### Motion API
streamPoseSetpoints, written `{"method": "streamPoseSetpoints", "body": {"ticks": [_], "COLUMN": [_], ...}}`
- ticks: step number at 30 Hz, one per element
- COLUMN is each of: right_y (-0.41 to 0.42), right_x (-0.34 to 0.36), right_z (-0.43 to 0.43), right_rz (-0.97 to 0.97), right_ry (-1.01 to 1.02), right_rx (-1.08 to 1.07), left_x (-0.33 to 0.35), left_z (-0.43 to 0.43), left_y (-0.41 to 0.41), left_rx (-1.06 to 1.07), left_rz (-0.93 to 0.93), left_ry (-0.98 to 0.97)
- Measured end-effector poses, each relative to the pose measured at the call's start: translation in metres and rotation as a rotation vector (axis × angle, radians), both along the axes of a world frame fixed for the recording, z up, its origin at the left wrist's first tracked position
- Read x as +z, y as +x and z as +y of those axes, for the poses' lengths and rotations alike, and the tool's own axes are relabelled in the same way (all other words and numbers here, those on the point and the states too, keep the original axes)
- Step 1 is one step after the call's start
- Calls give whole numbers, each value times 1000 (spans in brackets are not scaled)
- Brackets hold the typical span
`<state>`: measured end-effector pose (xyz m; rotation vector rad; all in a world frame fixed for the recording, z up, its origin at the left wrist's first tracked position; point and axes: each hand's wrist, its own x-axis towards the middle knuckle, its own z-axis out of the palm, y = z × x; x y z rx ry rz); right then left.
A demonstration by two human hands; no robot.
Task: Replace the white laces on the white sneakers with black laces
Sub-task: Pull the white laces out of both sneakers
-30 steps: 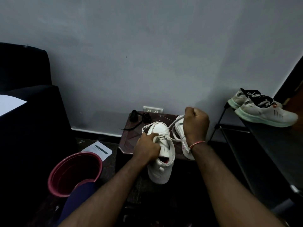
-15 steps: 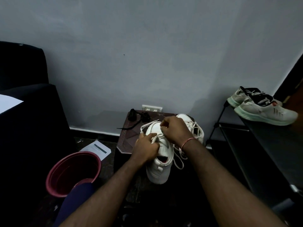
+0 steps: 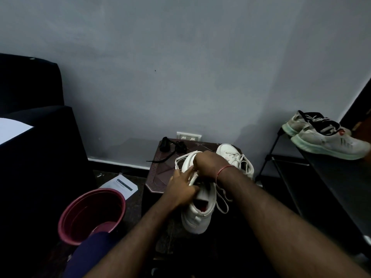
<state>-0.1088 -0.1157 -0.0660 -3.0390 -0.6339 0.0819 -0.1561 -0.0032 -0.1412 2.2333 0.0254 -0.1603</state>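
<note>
A white sneaker (image 3: 197, 214) stands heel towards me on a small dark table (image 3: 158, 173). My left hand (image 3: 181, 190) holds its left side, fingers reaching over the lacing. My right hand (image 3: 208, 165) is curled over the tongue and pinches the white lace (image 3: 222, 199), whose loose ends hang down the right side. The second white sneaker (image 3: 233, 155) sits behind, still laced in white. Black laces (image 3: 172, 147) lie bundled at the table's back.
A maroon bucket (image 3: 90, 215) stands on the floor at left, with a paper sheet (image 3: 122, 184) behind it. A dark sofa (image 3: 36, 137) fills the left. A black rack (image 3: 325, 177) at right carries two other sneakers (image 3: 325, 139).
My right hand came down from its raised position above the table to the sneaker's lacing, letting the pulled lace fall slack. My left hand stayed on the shoe, its fingers now stretched out.
</note>
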Motion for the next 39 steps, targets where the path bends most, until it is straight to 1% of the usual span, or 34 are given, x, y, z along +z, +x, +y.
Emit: {"method": "streamPoseSetpoints", "body": {"ticks": [2,3,4,5,6,7,8,9,10,11,13,15,17,19,20,21,22,24,25,26,27,29,30,31,34,37,39], "right_y": [-3,-4,-4,-2,-1,1,3,6,7,8,8,6,2,-2,-4,-5,-4,2,8,12,16,13,8,2,-7,-8,-8], "right_x": [-1,-2,-5,-9,-13,-15,-19,-22,-24,-25,-20,-11,-4,-4,-5,-7,-6,3,9,14,18,17,14,12,6,3,0], "right_z": [0,-1,-4,-9,-15,-19,-23,-25,-25,-23,-19,-13,-8,-4,-3,-3,-4,-11,-15,-20,-25,-27,-25,-22,-13,-5,-2], "right_rz": [-73,-139,-220,-303,-344,-332,-295,-249,-207,-180,-152,-140,-143,-209,-254,-308,-368,-441,-442,-425,-394,-289,-259,-251,-265,-240,-244], "right_ry": [-22,-19,31,136,327,525,680,738,703,619,385,115,-115,-238,-238,-175,-22,463,636,660,542,180,61,-6,-82,-158,-124], "right_rx": [35,54,50,6,-99,-227,-337,-388,-375,-308,-87,79,143,193,205,202,155,-66,-167,-214,-210,-99,-24,49,208,237,216], "left_x": [1,1,0,-2,-3,-3,-3,-2,-3,-3,-4,-3,-1,0,-1,-1,-1,0,1,2,3,2,0,-1,2,4,4], "left_z": [-1,-2,-4,-6,-7,-8,-9,-10,-11,-11,-11,-10,-9,-10,-10,-10,-9,-8,-8,-8,-8,-9,-9,-10,-10,-11,-9], "left_y": [-1,-2,-4,-7,-9,-11,-11,-10,-10,-9,-9,-9,-11,-12,-12,-12,-12,-12,-11,-11,-10,-11,-11,-12,-13,-14,-14], "left_rx": [15,29,43,60,73,82,83,81,80,81,83,79,68,61,60,58,56,48,40,33,30,29,29,30,36,29,38], "left_rz": [10,4,-7,-17,-29,-41,-50,-56,-65,-73,-76,-77,-81,-97,-100,-96,-87,-71,-73,-80,-82,-89,-99,-111,-113,-87,-77], "left_ry": [9,16,27,34,40,41,45,53,64,71,76,88,96,107,117,132,150,183,193,198,202,213,217,219,225,223,220]}}
